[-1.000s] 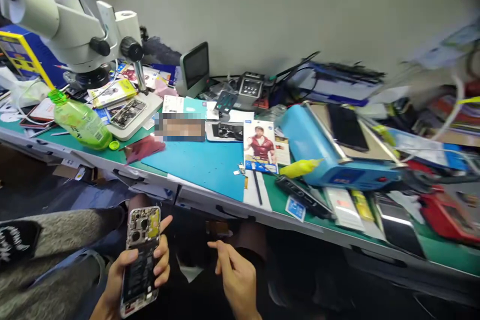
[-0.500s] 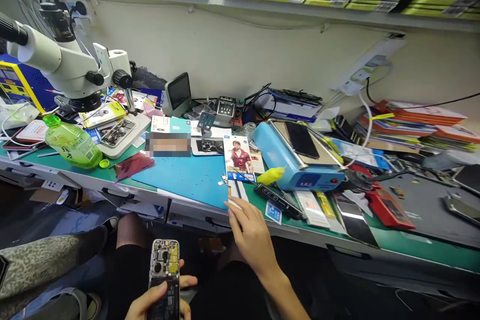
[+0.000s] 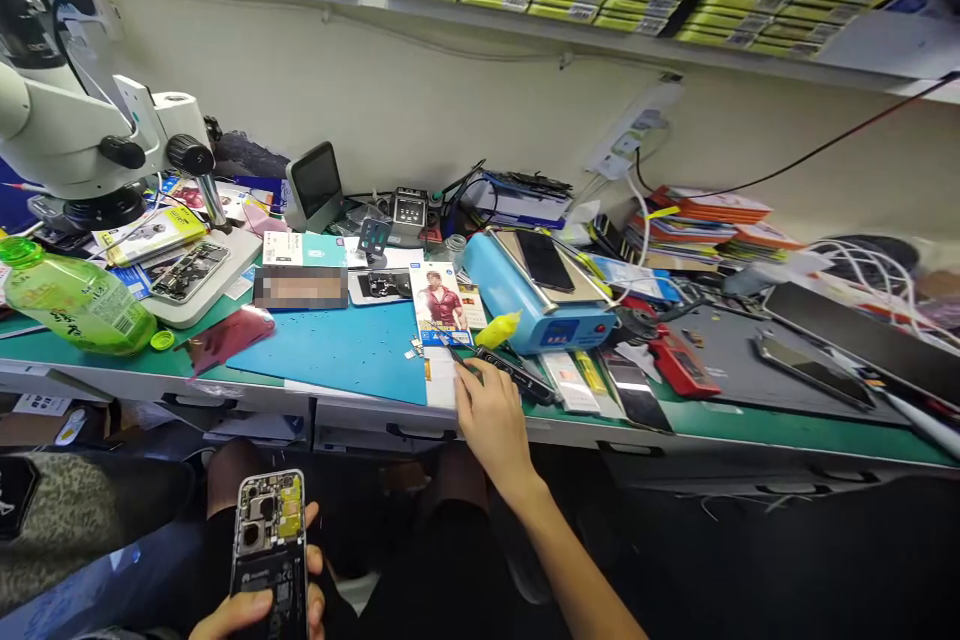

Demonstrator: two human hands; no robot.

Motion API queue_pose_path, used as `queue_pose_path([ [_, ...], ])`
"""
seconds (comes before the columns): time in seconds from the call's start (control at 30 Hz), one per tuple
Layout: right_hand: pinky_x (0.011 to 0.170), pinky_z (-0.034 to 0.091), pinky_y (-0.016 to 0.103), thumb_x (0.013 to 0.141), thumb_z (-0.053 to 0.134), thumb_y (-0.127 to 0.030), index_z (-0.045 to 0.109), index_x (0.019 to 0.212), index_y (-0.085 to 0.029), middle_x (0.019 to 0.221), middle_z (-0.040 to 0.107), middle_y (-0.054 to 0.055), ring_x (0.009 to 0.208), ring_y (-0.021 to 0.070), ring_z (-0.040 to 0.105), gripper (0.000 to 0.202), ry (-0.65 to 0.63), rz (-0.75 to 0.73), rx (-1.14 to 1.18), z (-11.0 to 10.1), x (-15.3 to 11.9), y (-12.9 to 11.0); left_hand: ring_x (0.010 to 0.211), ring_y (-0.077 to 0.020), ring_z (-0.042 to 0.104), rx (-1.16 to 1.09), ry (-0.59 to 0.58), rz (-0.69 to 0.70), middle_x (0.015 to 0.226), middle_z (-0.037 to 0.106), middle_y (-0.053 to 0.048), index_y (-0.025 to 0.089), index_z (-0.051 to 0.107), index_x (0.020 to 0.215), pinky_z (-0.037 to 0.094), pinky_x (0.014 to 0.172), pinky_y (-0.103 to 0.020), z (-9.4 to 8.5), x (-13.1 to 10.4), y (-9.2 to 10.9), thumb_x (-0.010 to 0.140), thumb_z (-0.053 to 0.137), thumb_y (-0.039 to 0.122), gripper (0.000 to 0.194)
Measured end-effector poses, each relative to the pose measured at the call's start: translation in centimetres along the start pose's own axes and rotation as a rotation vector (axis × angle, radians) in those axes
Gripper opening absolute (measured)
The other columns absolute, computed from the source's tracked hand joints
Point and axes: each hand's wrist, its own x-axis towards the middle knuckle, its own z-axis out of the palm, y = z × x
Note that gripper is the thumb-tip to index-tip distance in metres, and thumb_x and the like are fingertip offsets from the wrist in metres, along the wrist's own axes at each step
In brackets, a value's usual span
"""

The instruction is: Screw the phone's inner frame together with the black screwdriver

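Note:
My left hand (image 3: 251, 610) is wrapped round an opened phone (image 3: 268, 550), its back off so that the cameras, boards and black battery show. The thumb lies over the battery and the other fingers curl round the right side. At the bench edge my right hand (image 3: 493, 425) has its fingertips closed on thin dark tweezers (image 3: 454, 356), mostly covered by the fingers. Just beyond is a card packet (image 3: 439, 305) with a printed figure, small loose parts (image 3: 414, 348) beside it. A black pen-shaped tool (image 3: 517, 375) lies right of the fingers.
A blue mat (image 3: 337, 350) covers the middle of the bench. On the left stand a green bottle (image 3: 79, 305) and a microscope (image 3: 82, 140). A blue heating machine (image 3: 517, 295) carries a dark phone. Further right lie a red meter (image 3: 682, 360) and a grey mat (image 3: 739, 350).
The view has swung right, so the bench items appear further left. My right fingers have come down and closed on the tweezers. The opened phone stays in my left hand.

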Motion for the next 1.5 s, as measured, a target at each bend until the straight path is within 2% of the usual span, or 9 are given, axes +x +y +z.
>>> queue_pose_path([
  [0.27,0.085,0.054,0.038,0.106,0.056,-0.022,0.066,0.114,-0.016,0.099,0.066,0.004,0.092,0.0203,0.064,0.015,-0.004,0.010,-0.032,-0.2,1.8,1.3,0.083,-0.0259,0.069,0.031,0.042,0.037,0.119,0.074,-0.012,0.030,0.035,0.172,0.059,0.078,-0.042,1.5,-0.5,0.6,0.080,0.079,0.021,0.103],
  [0.4,0.080,0.051,0.042,0.106,0.049,-0.018,0.069,0.115,-0.017,0.102,0.069,0.013,0.092,0.0269,0.063,0.023,0.046,-0.006,-0.027,-1.7,1.3,0.3,0.093,-0.0298,0.076,0.043,0.042,0.011,0.126,0.077,-0.013,0.032,0.035,0.172,0.060,0.095,-0.050,1.8,-0.3,1.1,0.087,0.073,0.019,0.095],
  [0.57,0.100,0.055,0.047,0.110,0.048,-0.022,0.052,0.155,-0.028,0.128,0.069,0.013,0.115,0.0303,0.068,0.046,0.087,-0.164,0.223,-6.5,-1.0,-6.8,0.098,-0.0329,0.080,0.001,-0.136,0.010,0.123,0.078,-0.017,0.021,0.052,0.163,0.063,0.092,-0.050,4.0,1.5,1.6,0.085,0.073,0.015,0.081],
  [0.77,0.091,0.060,0.046,0.108,0.060,-0.038,0.063,0.151,-0.028,0.125,0.073,0.014,0.109,0.0301,0.072,0.045,-0.136,-0.438,0.565,-11.8,-2.5,-15.3,0.073,-0.0227,0.077,-0.043,0.005,-0.007,0.095,0.083,-0.013,0.009,0.080,0.118,0.062,0.074,-0.031,6.0,2.9,1.8,0.080,0.078,0.015,0.038],
  [0.87,0.076,0.060,0.035,0.109,0.056,-0.028,0.078,0.122,-0.028,0.103,0.075,0.007,0.089,0.0213,0.073,0.025,-0.116,-0.236,0.698,-11.0,-2.2,-14.4,0.083,-0.0278,0.080,-0.068,-0.031,-0.042,0.109,0.083,-0.014,0.013,0.073,0.137,0.064,0.083,-0.039,6.1,2.4,2.2,0.078,0.077,0.018,0.059],
  [0.97,0.067,0.057,0.031,0.113,0.043,-0.025,0.075,0.091,-0.023,0.083,0.071,0.004,0.074,0.0179,0.069,0.038,0.030,0.103,0.684,-8.9,-2.7,-11.2,0.101,-0.0360,0.080,-0.099,-0.124,-0.027,0.130,0.077,-0.017,0.018,0.059,0.155,0.064,0.091,-0.055,5.5,1.8,3.4,0.090,0.066,0.027,0.066],
  [1.13,0.069,0.061,0.030,0.109,0.056,-0.030,0.077,0.116,-0.023,0.093,0.080,0.003,0.076,0.0185,0.076,0.023,-0.104,-0.001,0.590,-5.4,-3.2,-7.1,0.082,-0.0375,0.080,0.017,-0.203,-0.018,0.116,0.078,-0.023,0.010,0.065,0.148,0.064,0.069,-0.047,4.7,2.6,6.2,0.105,0.041,0.053,0.066],
  [1.27,0.083,0.060,0.035,0.110,0.055,-0.032,0.076,0.118,-0.023,0.107,0.079,0.008,0.095,0.0231,0.077,0.025,-0.090,-0.025,0.536,-3.2,-1.5,-6.5,0.069,-0.0305,0.076,0.150,-0.306,-0.094,0.091,0.078,-0.020,0.002,0.072,0.134,0.056,0.065,-0.034,6.5,4.5,8.9,0.101,0.046,0.063,0.074],
  [1.5,0.078,0.057,0.032,0.111,0.056,-0.040,0.078,0.112,-0.024,0.104,0.077,0.007,0.089,0.0203,0.074,0.028,-0.219,-0.149,0.606,0.2,3.0,-8.0,0.077,-0.0249,0.067,0.124,-0.097,0.183,0.106,0.077,-0.024,0.001,0.068,0.141,0.054,0.057,-0.031,8.0,4.4,11.6,0.111,0.041,0.050,0.063],
])
